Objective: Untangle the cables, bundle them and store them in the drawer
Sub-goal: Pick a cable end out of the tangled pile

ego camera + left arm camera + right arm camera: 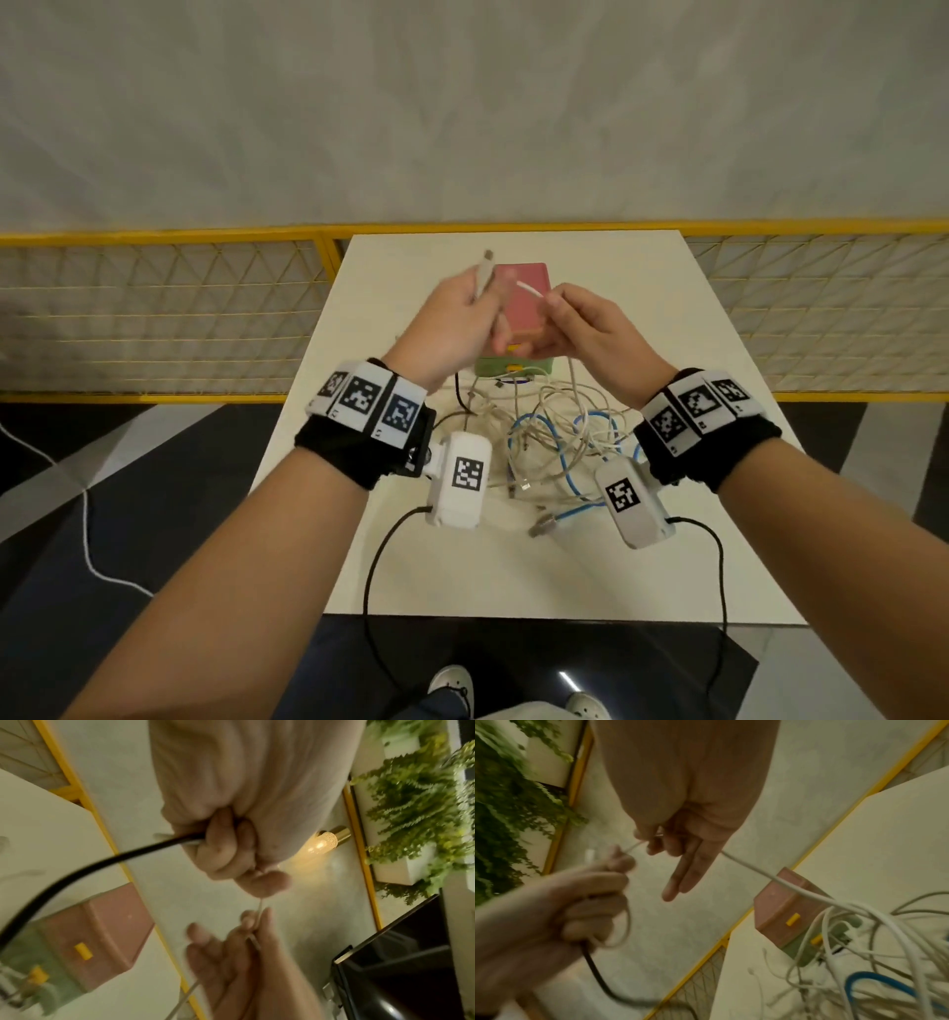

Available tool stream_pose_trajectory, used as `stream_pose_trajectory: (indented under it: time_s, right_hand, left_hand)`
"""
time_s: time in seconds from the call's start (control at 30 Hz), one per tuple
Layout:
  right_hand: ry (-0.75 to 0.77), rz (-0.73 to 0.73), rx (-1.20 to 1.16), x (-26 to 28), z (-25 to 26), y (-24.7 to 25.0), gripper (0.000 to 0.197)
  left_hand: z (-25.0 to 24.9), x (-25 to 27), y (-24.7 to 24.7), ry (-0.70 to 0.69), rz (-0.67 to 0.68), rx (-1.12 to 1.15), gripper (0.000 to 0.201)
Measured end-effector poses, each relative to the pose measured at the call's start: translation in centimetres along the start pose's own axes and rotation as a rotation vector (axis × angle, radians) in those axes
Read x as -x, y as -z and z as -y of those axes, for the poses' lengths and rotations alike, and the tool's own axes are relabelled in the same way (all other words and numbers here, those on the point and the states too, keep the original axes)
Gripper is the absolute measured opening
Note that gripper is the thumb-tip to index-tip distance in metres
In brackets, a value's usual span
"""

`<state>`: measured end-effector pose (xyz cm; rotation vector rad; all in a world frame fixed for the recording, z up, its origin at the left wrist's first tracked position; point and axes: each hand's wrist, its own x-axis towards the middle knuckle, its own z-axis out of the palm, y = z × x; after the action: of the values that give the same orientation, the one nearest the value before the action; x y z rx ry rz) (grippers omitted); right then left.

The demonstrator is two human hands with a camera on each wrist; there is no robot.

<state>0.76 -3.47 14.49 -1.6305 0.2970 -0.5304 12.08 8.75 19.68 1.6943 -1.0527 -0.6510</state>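
Observation:
A tangle of white, grey and blue cables [554, 442] lies on the white table [693, 539]. Behind it stands a small drawer unit [524, 293], pink above and green below, with yellow handles. Both hands are raised over the unit. My left hand [480, 298] grips a white cable whose plug [487, 255] sticks up, together with a black cable [77, 870]. My right hand [552, 303] pinches the same thin white cable [757, 874] between thumb and forefinger, with two fingers [680, 880] stretched out. That cable runs down into the tangle [859, 973].
A yellow mesh railing [154, 308] runs behind the table, with a grey wall beyond. Black cords [369, 591] hang from the wrist cameras over the table's near edge. A white cord [87, 534] lies on the dark floor at left. Green plants [416, 811] stand off to the side.

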Motion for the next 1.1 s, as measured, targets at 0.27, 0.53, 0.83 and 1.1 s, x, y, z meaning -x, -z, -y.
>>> stream_pose_trajectory:
  time_s: [0.27,0.53,0.83,1.1]
  right_hand:
    - [-0.212,0.108,0.184,1.8,-5.5,1.6,0.035]
    - [-0.201,0.069,0.382,1.6,-4.2,2.6,0.036]
    - [-0.01,0.069,0.597,0.6,-1.7,2.1,0.032]
    - [-0.018,0.102,0.404,0.8,-5.4,2.6,0.032]
  left_hand:
    - [-2.2,-2.8,2.5,-0.211,-0.401,0.192,0.029]
    - [-2.1,-2.4,3.7,-0.298,-0.491,-0.069,0.024]
    - [2.4,-1.5,-2.0,-0.049,0.267,-0.471,0.036]
    - [-0.4,-3.1,-1.3,-0.203,-0.164,-0.292,0.048]
